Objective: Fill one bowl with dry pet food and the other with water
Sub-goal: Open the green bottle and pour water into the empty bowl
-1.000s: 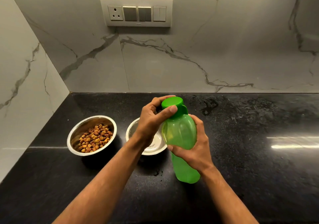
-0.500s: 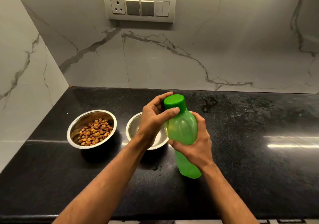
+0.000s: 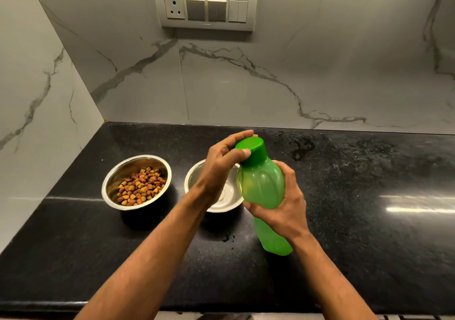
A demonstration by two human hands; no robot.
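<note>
A steel bowl (image 3: pixel 112 184) holding brown dry pet food (image 3: pixel 140 186) sits on the black counter at the left. Right beside it stands a second steel bowl (image 3: pixel 229 196), partly hidden behind my left wrist; whether it holds water cannot be told. My right hand (image 3: pixel 283 206) grips the middle of a green plastic bottle (image 3: pixel 263 186), held tilted just above the counter to the right of that bowl. My left hand (image 3: pixel 226 157) has its fingers and thumb curled around the bottle's green cap (image 3: pixel 253 149).
The black stone counter (image 3: pixel 357 221) runs wide to the right, with wet smears near the back wall (image 3: pixel 300 147) and a few drops (image 3: pixel 227 238) in front of the second bowl. Marble walls close off the back and left. A switch panel (image 3: pixel 205 8) is mounted above.
The view has tipped down a little, so the counter's front edge shows. The bottle leans slightly more to the right, with both hands keeping their grips on cap and body.
</note>
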